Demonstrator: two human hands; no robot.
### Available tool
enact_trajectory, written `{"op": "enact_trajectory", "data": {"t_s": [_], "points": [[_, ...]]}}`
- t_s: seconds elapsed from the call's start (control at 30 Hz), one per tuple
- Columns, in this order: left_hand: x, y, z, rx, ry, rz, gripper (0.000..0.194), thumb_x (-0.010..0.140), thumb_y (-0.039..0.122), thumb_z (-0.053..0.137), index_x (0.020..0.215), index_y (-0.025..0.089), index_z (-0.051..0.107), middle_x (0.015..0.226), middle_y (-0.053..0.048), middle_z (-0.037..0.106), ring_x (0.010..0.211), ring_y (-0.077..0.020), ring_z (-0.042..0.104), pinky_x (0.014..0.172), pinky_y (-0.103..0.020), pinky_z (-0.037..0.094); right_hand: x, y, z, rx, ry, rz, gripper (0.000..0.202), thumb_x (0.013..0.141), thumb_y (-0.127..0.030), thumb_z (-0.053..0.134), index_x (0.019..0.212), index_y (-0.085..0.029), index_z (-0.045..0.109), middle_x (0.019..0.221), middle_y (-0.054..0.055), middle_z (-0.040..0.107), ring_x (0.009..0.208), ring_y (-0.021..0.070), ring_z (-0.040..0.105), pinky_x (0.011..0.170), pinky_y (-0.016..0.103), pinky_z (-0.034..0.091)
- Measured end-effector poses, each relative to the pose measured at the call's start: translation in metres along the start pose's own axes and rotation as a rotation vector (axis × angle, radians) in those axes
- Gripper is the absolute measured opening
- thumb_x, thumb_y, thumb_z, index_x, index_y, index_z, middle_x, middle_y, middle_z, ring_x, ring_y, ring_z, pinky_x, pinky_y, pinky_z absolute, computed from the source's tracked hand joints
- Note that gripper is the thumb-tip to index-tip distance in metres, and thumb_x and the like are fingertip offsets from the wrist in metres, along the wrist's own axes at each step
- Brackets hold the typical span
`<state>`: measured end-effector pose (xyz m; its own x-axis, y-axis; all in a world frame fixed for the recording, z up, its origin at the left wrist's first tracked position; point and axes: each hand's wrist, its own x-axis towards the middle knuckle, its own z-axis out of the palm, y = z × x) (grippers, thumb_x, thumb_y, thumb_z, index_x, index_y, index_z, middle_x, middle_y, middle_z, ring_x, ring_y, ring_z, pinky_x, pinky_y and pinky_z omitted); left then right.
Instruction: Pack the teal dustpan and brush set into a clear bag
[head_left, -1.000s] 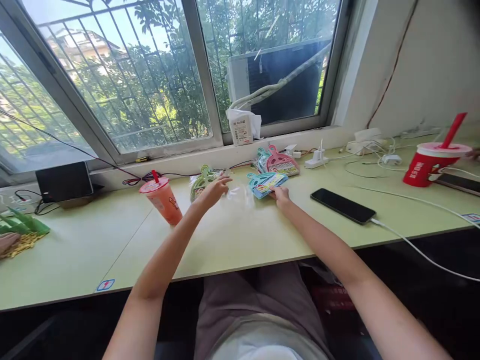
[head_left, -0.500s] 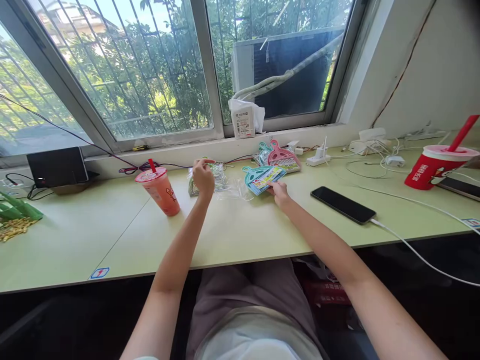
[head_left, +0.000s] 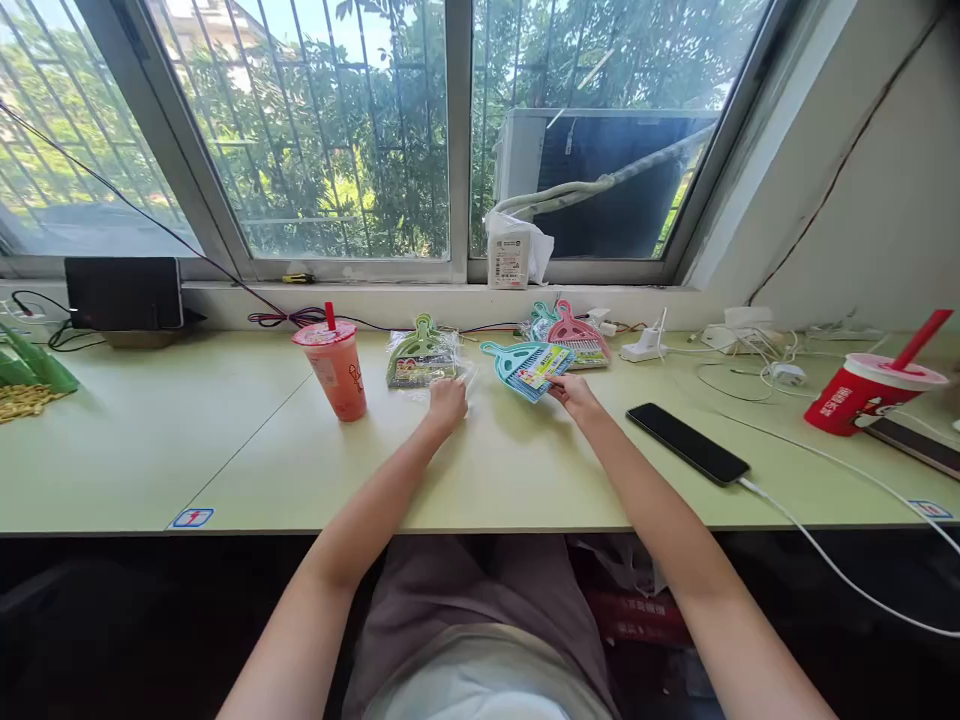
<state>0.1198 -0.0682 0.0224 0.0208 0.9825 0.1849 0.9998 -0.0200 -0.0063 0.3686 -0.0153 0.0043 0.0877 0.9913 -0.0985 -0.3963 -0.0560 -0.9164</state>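
Observation:
My right hand holds the blue dustpan and brush set by the lower right side of its printed card, tilted above the table. My left hand is closed on a clear plastic bag at the middle of the table. Just behind that hand lies a green dustpan set in clear wrapping. Farther back, near the wall, a pink dustpan set rests beside a teal one.
A drink cup stands left of the green set. To the right lie a black phone on a white cable, a white plug and a red cup. A dark tablet stands at the back left.
My left hand has moved down and right from over the green set and closed on the clear bag. The blue set is still in my right hand. The view has shifted.

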Motion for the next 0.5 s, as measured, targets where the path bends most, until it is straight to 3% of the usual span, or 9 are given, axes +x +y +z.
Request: {"op": "enact_trajectory", "data": {"t_s": [0.17,0.33,0.5], "points": [[0.002,-0.014,-0.005,-0.029,0.192,-0.073,0.034,0.091,0.007,0.04,0.115,0.008,0.063,0.109,-0.022,0.067,0.107,-0.0316,0.065,0.084,-0.037,0.049,-0.004,-0.008,0.0,-0.106,-0.136,0.04,0.018,0.076,0.004,0.067,0.081,-0.012,0.071,0.084,0.006,0.078,0.07,0.0143,0.074,0.066,0.022,0.063],[0.005,-0.027,-0.009,-0.037,0.248,-0.129,0.039,0.091,0.001,0.032,0.119,0.008,0.059,0.109,-0.021,0.065,0.101,-0.0304,0.066,0.08,-0.036,0.05,-0.011,-0.009,0.004,-0.253,-0.275,0.075,0.017,0.073,0.001,0.073,0.082,-0.013,0.073,0.089,0.009,0.079,0.073,0.0178,0.075,0.067,0.025,0.065],[0.006,-0.034,-0.004,0.023,0.317,-0.077,0.036,0.095,0.007,0.031,0.114,0.008,0.062,0.111,-0.021,0.062,0.099,-0.0309,0.065,0.079,-0.038,0.049,-0.01,-0.005,0.006,-0.267,-0.266,0.063,0.016,0.072,0.001,0.073,0.08,-0.013,0.073,0.086,0.009,0.079,0.073,0.018,0.075,0.066,0.025,0.065]]}}
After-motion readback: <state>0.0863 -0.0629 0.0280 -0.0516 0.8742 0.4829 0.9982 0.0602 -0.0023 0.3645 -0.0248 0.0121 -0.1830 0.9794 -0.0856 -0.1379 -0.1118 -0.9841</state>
